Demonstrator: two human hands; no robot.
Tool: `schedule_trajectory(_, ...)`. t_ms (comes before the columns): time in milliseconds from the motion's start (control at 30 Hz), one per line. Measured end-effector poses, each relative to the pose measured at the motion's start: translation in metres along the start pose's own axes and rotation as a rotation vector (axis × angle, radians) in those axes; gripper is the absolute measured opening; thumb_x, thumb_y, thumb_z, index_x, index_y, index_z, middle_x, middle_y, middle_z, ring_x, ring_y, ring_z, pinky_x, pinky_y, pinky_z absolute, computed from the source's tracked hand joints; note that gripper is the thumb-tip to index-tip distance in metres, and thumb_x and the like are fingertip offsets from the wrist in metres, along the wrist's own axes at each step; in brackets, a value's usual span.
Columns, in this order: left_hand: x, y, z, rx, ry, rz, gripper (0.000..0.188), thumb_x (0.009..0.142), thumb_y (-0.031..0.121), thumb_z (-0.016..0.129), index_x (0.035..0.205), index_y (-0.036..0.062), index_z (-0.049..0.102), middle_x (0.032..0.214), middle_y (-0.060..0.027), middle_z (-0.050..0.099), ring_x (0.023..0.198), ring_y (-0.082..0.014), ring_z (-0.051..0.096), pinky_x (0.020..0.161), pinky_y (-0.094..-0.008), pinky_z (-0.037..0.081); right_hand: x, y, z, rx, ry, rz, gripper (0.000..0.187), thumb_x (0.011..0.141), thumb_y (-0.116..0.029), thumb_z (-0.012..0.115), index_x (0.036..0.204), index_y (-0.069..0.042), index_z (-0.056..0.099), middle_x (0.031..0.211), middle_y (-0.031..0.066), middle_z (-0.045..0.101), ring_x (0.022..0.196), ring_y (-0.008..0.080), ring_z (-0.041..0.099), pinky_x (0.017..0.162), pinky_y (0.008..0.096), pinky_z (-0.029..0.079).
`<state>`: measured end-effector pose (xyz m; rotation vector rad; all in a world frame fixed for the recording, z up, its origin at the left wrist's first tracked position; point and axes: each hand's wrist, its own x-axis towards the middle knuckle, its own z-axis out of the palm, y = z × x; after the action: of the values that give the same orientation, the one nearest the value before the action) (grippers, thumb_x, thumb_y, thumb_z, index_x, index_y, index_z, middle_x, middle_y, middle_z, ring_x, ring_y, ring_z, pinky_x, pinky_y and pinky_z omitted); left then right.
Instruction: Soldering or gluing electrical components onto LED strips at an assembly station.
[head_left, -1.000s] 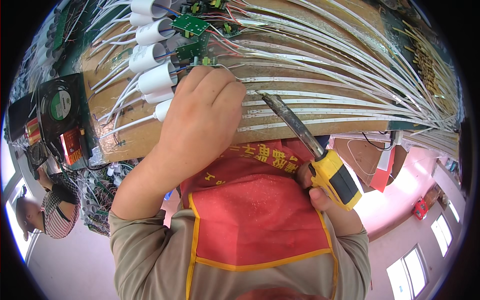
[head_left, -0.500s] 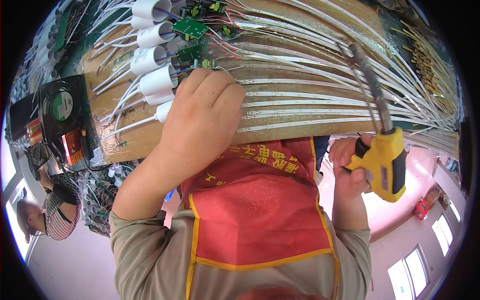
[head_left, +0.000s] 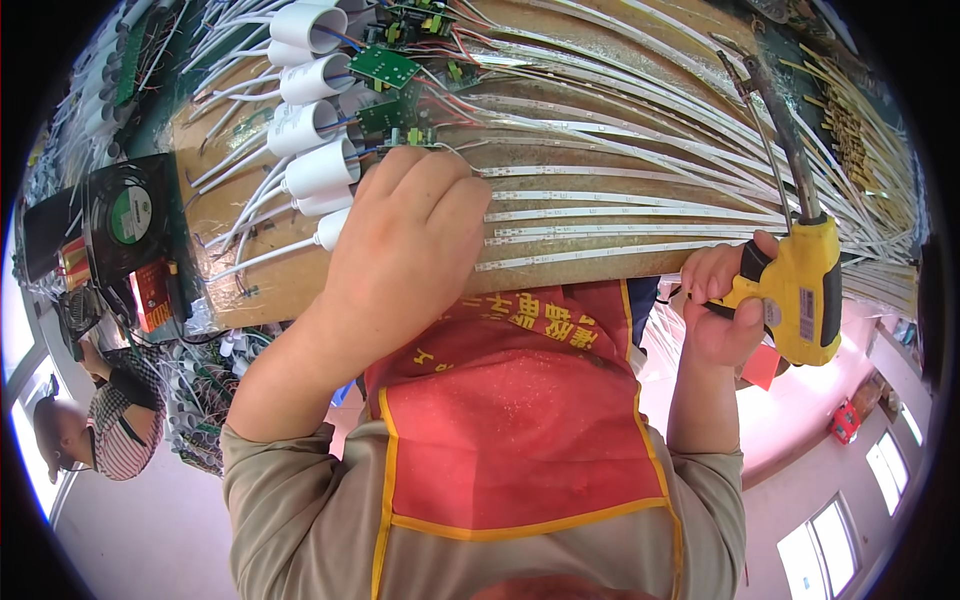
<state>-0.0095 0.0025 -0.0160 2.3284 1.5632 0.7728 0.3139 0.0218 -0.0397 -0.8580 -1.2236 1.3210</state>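
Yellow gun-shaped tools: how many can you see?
1: the yellow tool is in the person's right hand, its metal rod pointing toward the picture's top. Others may be hidden.

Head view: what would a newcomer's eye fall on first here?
First, probably the yellow tool, in the grip of the right hand at the picture's right. Next, the red apron, low in the middle, below the brown board. Then the white strips, which run rightward across that board from beside the left hand.
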Motion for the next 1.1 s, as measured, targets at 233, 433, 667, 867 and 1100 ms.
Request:
schedule_trajectory(233,-0.002,0.009,-0.018,0.037,0.051,0.020,0.031,0.076,0.005,0.072,0.107,0.0042,0.068,0.107,-0.0108,0.064,0.097,-0.0326,0.063,0.084,-0.0416,0.052,0.002,0.001,0.001,0.021,-0.008,-0.002,0.071,0.097,-0.049,0.069,0.145,-0.003,0.047,0.076,0.0021,0.049,0.060,0.0146,0.047,0.056,0.0326,0.042)
schedule_trajectory(433,-0.027,0.004,-0.050,0.203,-0.048,0.104,0.040,0.075,0.008,0.073,0.115,0.0035,0.068,0.112,-0.0122,0.065,0.101,-0.0322,0.064,0.084,-0.0421,0.053,0.002,0.002,0.000,0.022,-0.012,-0.010,0.071,0.096,-0.049,0.070,0.144,-0.002,0.046,0.075,0.0018,0.049,0.060,0.0145,0.047,0.055,0.0320,0.042)
schedule_trajectory(667,-0.032,0.005,-0.044,0.318,-0.079,0.123,0.043,0.078,0.016,0.065,0.119,0.0037,0.067,0.115,-0.0128,0.066,0.103,-0.0311,0.064,0.086,-0.0430,0.051,0.002,-0.001,0.003,0.005,0.012,-0.008,0.072,0.096,-0.050,0.070,0.144,-0.002,0.046,0.075,0.0016,0.050,0.061,0.0145,0.047,0.055,0.0315,0.042)
schedule_trajectory(867,-0.020,-0.017,-0.040,0.402,-0.044,0.203,0.045,0.079,0.018,0.063,0.122,0.0071,0.068,0.114,-0.0090,0.066,0.103,-0.0275,0.064,0.085,-0.0408,0.048,0.001,-0.001,0.002,0.048,0.025,0.029,0.077,0.094,-0.051,0.074,0.145,-0.002,0.044,0.075,0.0018,0.051,0.062,0.0152,0.049,0.057,0.0325,0.044)
schedule_trajectory(1100,0.006,-0.034,-0.039,0.439,0.034,0.335,0.047,0.076,0.017,0.066,0.123,0.0075,0.069,0.115,-0.0077,0.068,0.101,-0.0251,0.066,0.082,-0.0382,0.047,0.000,-0.001,0.004,0.047,0.032,0.029,0.077,0.094,-0.051,0.074,0.146,-0.002,0.043,0.075,0.0015,0.051,0.061,0.0144,0.049,0.057,0.0320,0.044)
